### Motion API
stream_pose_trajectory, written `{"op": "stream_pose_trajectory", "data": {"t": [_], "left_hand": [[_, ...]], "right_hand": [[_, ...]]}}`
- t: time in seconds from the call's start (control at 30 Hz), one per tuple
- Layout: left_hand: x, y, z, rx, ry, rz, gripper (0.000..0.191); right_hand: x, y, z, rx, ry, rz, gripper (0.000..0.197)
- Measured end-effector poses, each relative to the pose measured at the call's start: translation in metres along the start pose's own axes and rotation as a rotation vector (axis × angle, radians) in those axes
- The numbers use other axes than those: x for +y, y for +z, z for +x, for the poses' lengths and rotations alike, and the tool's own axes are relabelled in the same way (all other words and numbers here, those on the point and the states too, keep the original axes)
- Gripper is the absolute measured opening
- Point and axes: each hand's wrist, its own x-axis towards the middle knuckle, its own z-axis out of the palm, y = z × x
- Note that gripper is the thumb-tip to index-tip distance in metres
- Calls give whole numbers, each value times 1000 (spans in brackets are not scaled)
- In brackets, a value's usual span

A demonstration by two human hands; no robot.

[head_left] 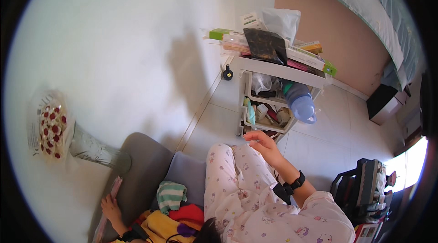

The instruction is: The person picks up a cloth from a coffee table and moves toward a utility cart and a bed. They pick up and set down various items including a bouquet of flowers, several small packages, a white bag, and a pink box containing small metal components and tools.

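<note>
At the lower left, my left hand (111, 210) holds a long, thin, pink plastic-wrapped packet (116, 187) against the grey sofa arm (145, 161). Part of the packet is hidden by the fingers. My right hand (262, 145) is raised over my knees with its fingers apart and nothing in it. Beyond it stands a white tiered cart (284, 71), whose lower baskets are the things nearest to that hand. A blue plastic bottle (299, 101) leans out of the upper basket. Both wrists wear black straps.
On the cart top lie long boxes (306, 59), a black bag (266, 45) and a white plastic bag (282, 22). A glass vase (99, 150) with wrapped red flowers (53, 130) tilts in view beside the wall. A striped cloth (171, 195) lies beside me. A black bottle (227, 73) stands on the floor.
</note>
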Motion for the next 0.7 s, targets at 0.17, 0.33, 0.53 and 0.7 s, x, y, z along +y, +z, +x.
{"op": "stream_pose_trajectory", "data": {"t": [0.17,0.33,0.53,0.7], "left_hand": [[1,1,4,23,77,64,51],[95,-32,-4,326,204,10,53],[392,-86,-26,6,1150,-435,36],[513,-19,-18,-301,1423,-462,13]], "right_hand": [[6,-29,-7,81,14,31,24],[-28,-72,-13,290,-278,-223,17],[-64,-154,-16,668,-779,-640,8],[-68,-237,-7,863,-812,-737,3]]}}
